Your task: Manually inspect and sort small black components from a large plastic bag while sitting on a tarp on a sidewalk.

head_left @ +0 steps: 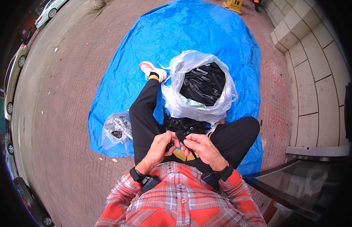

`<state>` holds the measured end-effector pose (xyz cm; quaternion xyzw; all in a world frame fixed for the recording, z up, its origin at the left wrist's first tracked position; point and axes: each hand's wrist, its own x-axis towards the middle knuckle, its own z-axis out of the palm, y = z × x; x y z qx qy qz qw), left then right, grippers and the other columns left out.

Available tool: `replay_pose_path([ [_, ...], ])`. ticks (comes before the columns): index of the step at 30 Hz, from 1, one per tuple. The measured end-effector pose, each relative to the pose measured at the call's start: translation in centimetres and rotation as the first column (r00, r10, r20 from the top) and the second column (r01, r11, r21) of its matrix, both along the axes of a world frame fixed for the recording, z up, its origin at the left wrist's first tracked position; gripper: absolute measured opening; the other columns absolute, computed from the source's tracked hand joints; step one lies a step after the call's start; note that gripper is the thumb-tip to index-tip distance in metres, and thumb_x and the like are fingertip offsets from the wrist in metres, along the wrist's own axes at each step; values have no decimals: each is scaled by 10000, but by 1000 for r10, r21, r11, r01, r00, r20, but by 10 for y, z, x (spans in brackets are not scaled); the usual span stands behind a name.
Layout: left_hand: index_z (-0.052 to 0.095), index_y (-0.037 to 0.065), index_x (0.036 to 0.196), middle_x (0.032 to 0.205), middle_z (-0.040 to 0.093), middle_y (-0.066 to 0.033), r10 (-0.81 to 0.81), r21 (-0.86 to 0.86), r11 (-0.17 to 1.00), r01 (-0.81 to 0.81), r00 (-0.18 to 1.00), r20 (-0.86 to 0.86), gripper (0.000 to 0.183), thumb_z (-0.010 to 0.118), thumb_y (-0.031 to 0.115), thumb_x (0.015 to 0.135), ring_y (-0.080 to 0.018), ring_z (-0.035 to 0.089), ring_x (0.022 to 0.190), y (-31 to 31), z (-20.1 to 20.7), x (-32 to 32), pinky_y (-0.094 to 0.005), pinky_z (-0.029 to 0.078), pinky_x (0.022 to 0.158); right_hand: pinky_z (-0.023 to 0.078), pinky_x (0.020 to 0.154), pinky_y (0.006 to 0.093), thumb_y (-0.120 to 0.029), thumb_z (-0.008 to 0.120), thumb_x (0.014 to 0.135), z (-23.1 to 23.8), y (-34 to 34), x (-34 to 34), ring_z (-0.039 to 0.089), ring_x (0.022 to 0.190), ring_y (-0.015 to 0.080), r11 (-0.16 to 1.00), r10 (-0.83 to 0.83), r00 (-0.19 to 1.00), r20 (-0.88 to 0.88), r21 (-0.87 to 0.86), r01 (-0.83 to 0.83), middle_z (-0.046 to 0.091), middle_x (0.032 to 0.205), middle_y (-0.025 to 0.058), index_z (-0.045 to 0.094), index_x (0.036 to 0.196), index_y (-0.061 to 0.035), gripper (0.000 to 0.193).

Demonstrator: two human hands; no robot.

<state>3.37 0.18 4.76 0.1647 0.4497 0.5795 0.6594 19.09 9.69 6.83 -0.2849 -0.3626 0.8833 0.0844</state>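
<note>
My left hand (160,146) and my right hand (204,148) meet in front of my lap, both closed. Between their fingertips is a slim black piece (180,136) with a rounded end, gripped by my right thumb and fingers. The left fingertips are close against it; whether they grip it too is hard to see. Small dark bits (169,145) show in my curled left palm, too small to name. Just beyond my hands, between my legs, lies a pile of black parts (187,125), some with small holes.
A large clear plastic bag (172,100) full of black strip-shaped parts (206,83) stands on a blue tarp (191,30). A smaller plastic bag (117,125) with small dark pieces lies left of my leg. At right are a stone wall (308,75) and a dark-framed glass panel (297,181).
</note>
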Motion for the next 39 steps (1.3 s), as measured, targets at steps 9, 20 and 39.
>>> replay_pose_path([
  [9,558,41,764,588,470,45,65,-26,996,-81,925,-375,229,545,226,898,-9,367,483,9,18,13,-179,270,416,366,477,178,-227,610,847,-15,-14,-9,485,549,33,927,-168,979,113,357,117,581,668,18,579,809,-11,221],
  [20,529,50,666,557,518,15,123,-80,983,-164,922,-367,294,563,246,884,-26,386,460,14,1,13,-201,290,419,381,484,201,-173,581,859,-19,-8,-10,506,559,42,845,-144,966,217,535,6,567,631,3,580,813,12,191],
  [39,573,-21,962,841,610,-100,66,-213,977,-6,958,279,136,492,7,856,-142,588,657,2,-33,-30,-216,491,554,484,667,425,-48,581,708,-123,169,-36,568,799,330,-139,-576,626,526,691,-709,559,822,164,572,807,-6,108],
])
